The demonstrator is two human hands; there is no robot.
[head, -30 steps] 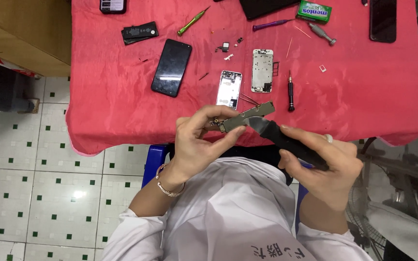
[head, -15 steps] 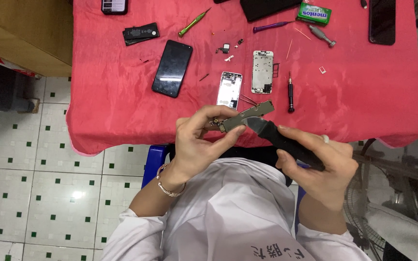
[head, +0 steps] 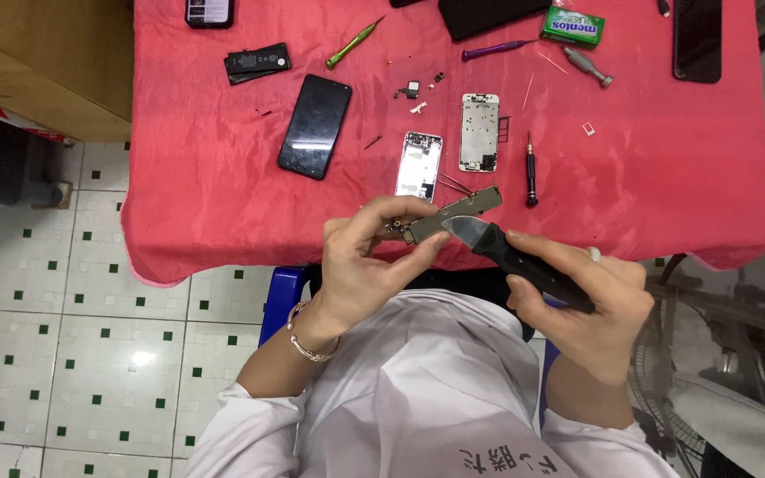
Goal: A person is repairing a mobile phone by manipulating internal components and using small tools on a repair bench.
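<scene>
Two bare hands are at work just off the near edge of a worktop [head: 223,221] draped in red cloth. Left grip [head: 369,261] is pinched on a narrow grey circuit board [head: 453,212], thumb below and fingers curled over its left end; the board is held level in the air, clear of the cloth. Right grip [head: 591,305] is wrapped tight around the black handle of a knife [head: 524,261], whose short pale blade touches the board's lower edge just right of the left grip.

Beyond the left grip lie a small silver phone frame [head: 419,165] and, just right of it, a larger bare phone chassis [head: 479,132]. A black-handled screwdriver [head: 530,170] lies beyond the knife blade. Further left of the frames rests a black phone [head: 314,126], face dark. Well beyond it are a black battery [head: 258,63] and a green screwdriver [head: 353,42].
</scene>
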